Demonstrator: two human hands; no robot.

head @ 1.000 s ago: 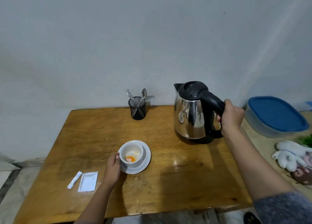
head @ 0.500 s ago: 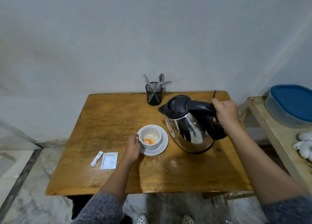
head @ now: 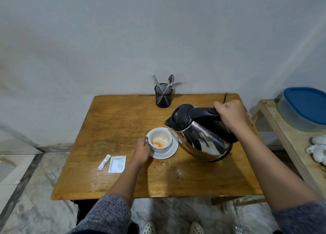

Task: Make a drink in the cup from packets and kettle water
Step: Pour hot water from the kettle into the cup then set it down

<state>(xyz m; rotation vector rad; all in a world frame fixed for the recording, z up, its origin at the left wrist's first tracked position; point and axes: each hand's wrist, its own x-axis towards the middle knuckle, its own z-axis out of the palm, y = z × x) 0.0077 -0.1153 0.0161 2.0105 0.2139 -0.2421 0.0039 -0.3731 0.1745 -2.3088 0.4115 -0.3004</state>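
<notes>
Right hand [head: 229,115] fisted on kettle [head: 201,133] handle, tilted spout over cup [head: 160,139]; left hand [head: 142,151] apparently gripping cup.

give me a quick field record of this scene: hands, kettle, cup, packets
left hand: gripping the white ceramic cup on its white saucer
right hand: holding the steel kettle with black lid by its handle, tilted, spout near the cup rim
cup contents: orange and white powder, no pour visible
packets: two white packets flat on the wooden table
</notes>
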